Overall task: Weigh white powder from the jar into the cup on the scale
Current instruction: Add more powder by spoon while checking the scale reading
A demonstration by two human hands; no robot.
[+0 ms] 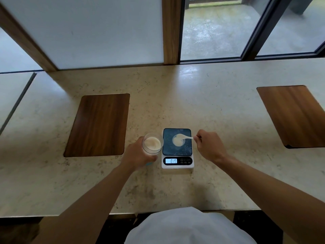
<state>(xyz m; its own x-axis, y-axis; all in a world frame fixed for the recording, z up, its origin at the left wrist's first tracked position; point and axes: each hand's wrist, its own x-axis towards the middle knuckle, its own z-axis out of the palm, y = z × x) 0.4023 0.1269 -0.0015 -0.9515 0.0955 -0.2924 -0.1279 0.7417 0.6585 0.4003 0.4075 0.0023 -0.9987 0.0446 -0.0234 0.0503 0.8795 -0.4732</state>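
My right hand [209,147] pinches a white spoon [184,137] over the cup [178,142] on the scale [177,148]; my left hand [138,154] grips the powder jar [152,144] just left of the scale.

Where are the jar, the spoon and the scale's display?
jar [152,144]: head view, on the powder surface seen through its open mouth.
spoon [186,137]: head view, on the white handle over the cup.
scale's display [171,160]: head view, on the lit digits.
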